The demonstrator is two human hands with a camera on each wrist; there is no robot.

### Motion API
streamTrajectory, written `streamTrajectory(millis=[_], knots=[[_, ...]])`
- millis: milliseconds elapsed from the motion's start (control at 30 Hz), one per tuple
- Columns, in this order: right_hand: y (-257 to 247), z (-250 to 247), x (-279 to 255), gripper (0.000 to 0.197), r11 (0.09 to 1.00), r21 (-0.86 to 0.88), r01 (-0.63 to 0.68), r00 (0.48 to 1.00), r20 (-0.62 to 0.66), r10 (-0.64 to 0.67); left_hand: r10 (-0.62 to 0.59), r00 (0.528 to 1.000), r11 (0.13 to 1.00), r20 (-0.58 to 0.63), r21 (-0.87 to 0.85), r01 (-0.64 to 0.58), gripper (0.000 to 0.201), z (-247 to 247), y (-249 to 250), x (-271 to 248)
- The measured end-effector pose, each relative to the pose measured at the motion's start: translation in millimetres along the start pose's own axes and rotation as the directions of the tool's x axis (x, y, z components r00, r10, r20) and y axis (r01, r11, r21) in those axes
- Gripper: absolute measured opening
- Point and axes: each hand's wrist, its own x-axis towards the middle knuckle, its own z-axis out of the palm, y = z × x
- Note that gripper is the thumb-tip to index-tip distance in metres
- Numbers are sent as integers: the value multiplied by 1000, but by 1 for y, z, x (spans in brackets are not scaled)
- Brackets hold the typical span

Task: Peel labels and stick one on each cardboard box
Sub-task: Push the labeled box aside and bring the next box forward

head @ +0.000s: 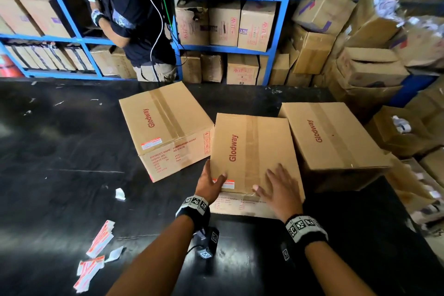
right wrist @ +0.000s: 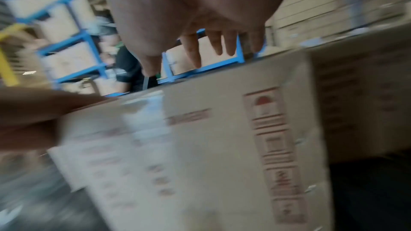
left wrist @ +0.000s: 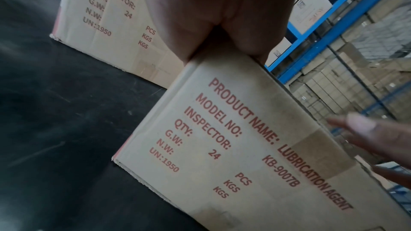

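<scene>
- A black table [head: 72, 151] fills the lower part of the head view; everything below is placed relative to the middle box on it.
- Blue shelving [head: 276, 24] packed with cartons stands beyond the table, behind the middle box, and a person in a dark shirt [head: 141, 19] stands at it.
- The middle box [head: 249, 151], brown cardboard printed "Glodway", sits at the table's near edge.
- The left box [head: 165, 127] lies just left of the middle box, touching it, with a red-and-white label on its top near corner.
- The right box [head: 331, 137] lies just right of the middle box and touches it.
- The right hand [head: 281, 190] rests flat on the middle box's near right top, fingers spread and straight.
- The left hand [head: 211, 182] grips the middle box's near left corner, thumb on top.
- Label sheets [head: 98, 243] lie scattered well to the left of the middle box, near the table's front.
- A label [head: 227, 184], red and white, is stuck on the middle box's top beside the left thumb.
</scene>
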Motion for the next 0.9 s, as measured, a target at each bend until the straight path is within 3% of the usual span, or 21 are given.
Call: streamTrajectory(millis=[100, 300, 400, 467, 600, 900], knots=[[-25, 13, -1, 87, 983, -27, 183, 978, 111, -179, -13, 1000, 999, -24, 37, 14, 77, 10, 12, 5], [-42, 24, 20, 73, 982, -42, 183, 975, 134, -176, 87, 996, 972, -4, 219, -84, 69, -18, 12, 14], [-42, 25, 40, 73, 983, -18, 185, 977, 106, -182, 124, 992, 893, -19, 437, -103, 75, -46, 5, 36], [-38, 24, 53, 77, 982, -9, 190, 978, 94, -188, 170, 985, 796, -32, 594, -118, 73, -61, 7, 57], [-34, 22, 81, 91, 978, -16, 207, 975, 81, -205, 188, 980, 608, 59, 777, -163, 72, -78, 19, 102], [-30, 12, 140, 91, 977, 28, 213, 975, 64, -215, 121, 987, 539, 110, 827, -159, 75, -78, 32, 200]])
